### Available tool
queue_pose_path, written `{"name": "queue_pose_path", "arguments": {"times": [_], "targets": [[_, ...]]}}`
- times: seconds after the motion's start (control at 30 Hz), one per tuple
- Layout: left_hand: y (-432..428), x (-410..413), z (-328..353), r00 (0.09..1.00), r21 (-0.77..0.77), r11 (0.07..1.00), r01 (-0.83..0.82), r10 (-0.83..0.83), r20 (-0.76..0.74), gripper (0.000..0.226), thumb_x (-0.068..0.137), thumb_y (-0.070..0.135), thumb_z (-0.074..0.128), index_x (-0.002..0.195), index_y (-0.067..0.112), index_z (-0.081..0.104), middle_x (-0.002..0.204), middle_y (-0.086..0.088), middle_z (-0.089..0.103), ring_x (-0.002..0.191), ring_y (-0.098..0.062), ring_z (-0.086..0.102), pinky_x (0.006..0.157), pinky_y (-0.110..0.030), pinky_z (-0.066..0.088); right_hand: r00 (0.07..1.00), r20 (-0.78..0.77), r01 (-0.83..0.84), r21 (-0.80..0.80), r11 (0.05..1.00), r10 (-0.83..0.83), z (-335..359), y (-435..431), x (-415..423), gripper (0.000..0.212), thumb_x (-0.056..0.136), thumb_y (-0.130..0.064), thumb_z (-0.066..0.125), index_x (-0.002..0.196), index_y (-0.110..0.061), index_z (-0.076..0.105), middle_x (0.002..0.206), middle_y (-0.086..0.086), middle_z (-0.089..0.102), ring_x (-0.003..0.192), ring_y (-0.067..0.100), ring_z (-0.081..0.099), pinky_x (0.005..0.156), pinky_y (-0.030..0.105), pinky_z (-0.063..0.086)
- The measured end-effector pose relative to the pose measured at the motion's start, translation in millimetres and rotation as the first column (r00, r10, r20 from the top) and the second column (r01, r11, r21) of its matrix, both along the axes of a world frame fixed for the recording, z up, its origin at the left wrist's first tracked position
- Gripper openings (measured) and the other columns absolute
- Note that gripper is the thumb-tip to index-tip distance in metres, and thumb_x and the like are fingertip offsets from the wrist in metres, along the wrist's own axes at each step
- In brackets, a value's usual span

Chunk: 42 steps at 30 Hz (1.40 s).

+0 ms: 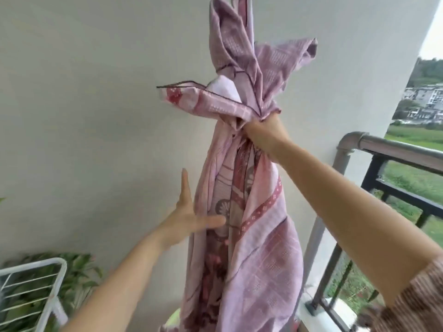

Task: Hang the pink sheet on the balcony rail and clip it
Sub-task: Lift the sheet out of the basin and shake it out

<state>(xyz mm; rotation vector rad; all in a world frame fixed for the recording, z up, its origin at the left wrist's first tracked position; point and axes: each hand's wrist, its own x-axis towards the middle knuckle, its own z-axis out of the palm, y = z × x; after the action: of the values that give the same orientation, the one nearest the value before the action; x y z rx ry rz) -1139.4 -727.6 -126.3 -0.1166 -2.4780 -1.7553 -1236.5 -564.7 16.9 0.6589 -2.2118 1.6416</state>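
Against the white wall (96, 92), seen from my head camera, my right hand (263, 135) is clenched round the gathered neck of the sheet (251, 236), held high. Loose ends stick up above my fist and the long rest hangs straight down. My left hand (189, 219) is spread flat, fingers straight, thumb lying on the hanging folds. The rail (395, 147) runs to the right; the sheet hangs beside it, not over it, perhaps brushing its post. Lower left, a white rack (36, 279) stands before a plant (79, 264).

Top of pink sheet (263, 248) off-frame.
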Motion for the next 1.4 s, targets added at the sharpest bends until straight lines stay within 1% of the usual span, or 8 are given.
{"name": "queue_pose_path", "arguments": {"times": [0.4, 0.5, 0.6, 0.8, 0.9, 1.03, 1.2, 1.4], "targets": [[26.2, 0.1, -64.1, 0.781, -0.04, 0.789, -0.613, 0.613, 0.122, 0.16, 0.025, 0.074, 0.079, 0.148, 0.028, -0.013, 0.156, -0.015, 0.004, 0.144, -0.035, 0.009, 0.112, -0.053, 0.019, 0.987, -0.008, 0.15, -0.288, 0.946, -0.159, 136.5, 19.8, 98.1, 0.044, 0.068, -0.026, 0.073, 0.108, -0.013, 0.06, 0.098, 0.006, 0.071, 0.087, 0.022, 0.071, 0.079, 0.039, 0.059], [6.2, -14.3, -62.7, 0.758, -0.182, 0.761, -0.622, 0.644, 0.103, 0.117, 0.052, 0.062, 0.079, 0.144, 0.036, 0.011, 0.155, -0.013, 0.01, 0.141, -0.035, 0.015, 0.108, -0.058, 0.022, 0.971, 0.018, 0.228, -0.375, 0.899, -0.239, 154.7, 65.3, 119.0, 0.047, 0.072, -0.025, 0.075, 0.114, -0.012, 0.057, 0.101, 0.004, 0.072, 0.087, 0.02, 0.072, 0.078, 0.036, 0.059], [4.1, -23.7, -51.1, 0.887, -0.238, 0.868, -0.436, 0.459, 0.047, 0.04, 0.085, 0.044, 0.057, 0.116, 0.019, 0.056, 0.132, -0.017, 0.053, 0.121, -0.036, 0.048, 0.099, -0.046, 0.039, 0.933, 0.027, 0.337, -0.408, 0.849, -0.358, 164.5, 107.0, 132.5, 0.047, 0.073, -0.032, 0.076, 0.113, -0.014, 0.059, 0.098, 0.0, 0.073, 0.085, 0.015, 0.071, 0.076, 0.035, 0.06], [33.2, -23.9, 60.0, 0.945, -0.201, 0.939, -0.279, 0.23, -0.234, 0.033, 0.098, 0.023, 0.036, 0.101, -0.001, 0.059, 0.098, -0.025, 0.066, 0.09, -0.04, 0.063, 0.063, -0.034, 0.043, 0.64, -0.103, 0.714, 0.447, 0.539, -0.762, 157.7, 166.8, 161.1, 0.03, 0.094, -0.039, 0.044, 0.087, -0.011, 0.053, 0.064, 0.008, 0.057, 0.028, 0.012, 0.052, 0.026, 0.013, 0.036], [82.6, 9.2, 138.7, 0.926, -0.09, 0.986, -0.139, 0.097, -0.364, 0.029, 0.094, 0.013, 0.044, 0.072, 0.003, 0.059, 0.095, -0.026, 0.067, 0.072, -0.035, 0.065, 0.037, -0.018, 0.043, 0.682, 0.138, 0.639, 0.365, 0.677, -0.718, 153.0, 194.2, 159.3, 0.022, 0.094, -0.009, 0.047, 0.073, -0.006, 0.052, 0.049, 0.008, 0.06, 0.028, 0.011, 0.054, 0.031, 0.019, 0.046], [127.2, 22.3, 223.1, 0.98, 0.051, 0.993, 0.111, -0.1, -0.174, 0.047, 0.081, 0.042, 0.059, 0.109, 0.005, 0.066, 0.115, -0.013, 0.067, 0.103, -0.033, 0.064, 0.08, -0.029, 0.052, 0.716, 0.247, 0.669, 0.025, 0.743, -0.653, 161.8, 230.1, 155.9, 0.025, 0.097, -0.004, 0.041, 0.074, -0.004, 0.05, 0.071, 0.011, 0.059, 0.029, 0.013, 0.056, 0.042, 0.027, 0.053], [192.3, 74.1, 300.3, 0.703, 0.172, 0.715, 0.678, -0.563, -0.434, 0.028, 0.086, 0.013, 0.047, 0.071, 0.017, 0.071, 0.069, 0.0, 0.069, 0.067, -0.014, 0.066, 0.069, -0.02, 0.052, 0.575, 0.02, 0.797, -0.242, 0.554, -0.818, 202.0, 301.3, 157.4, 0.012, 0.082, -0.016, 0.054, 0.071, -0.018, 0.051, 0.091, 0.006, 0.06, 0.072, 0.017, 0.061, 0.065, 0.028, 0.054], [302.9, 86.5, 326.5, 0.544, 0.204, 0.516, 0.832, -0.686, -0.483, 0.034, 0.079, 0.009, 0.056, 0.11, 0.001, 0.065, 0.111, -0.017, 0.067, 0.095, -0.026, 0.067, 0.084, -0.031, 0.054, 0.435, -0.309, 0.892, 0.277, 0.357, -0.846, 208.1, 348.1, 201.9, 0.042, 0.099, -0.027, 0.037, 0.134, -0.006, 0.048, 0.106, 0.012, 0.056, 0.099, 0.017, 0.043, 0.086, 0.029, 0.039]]}}
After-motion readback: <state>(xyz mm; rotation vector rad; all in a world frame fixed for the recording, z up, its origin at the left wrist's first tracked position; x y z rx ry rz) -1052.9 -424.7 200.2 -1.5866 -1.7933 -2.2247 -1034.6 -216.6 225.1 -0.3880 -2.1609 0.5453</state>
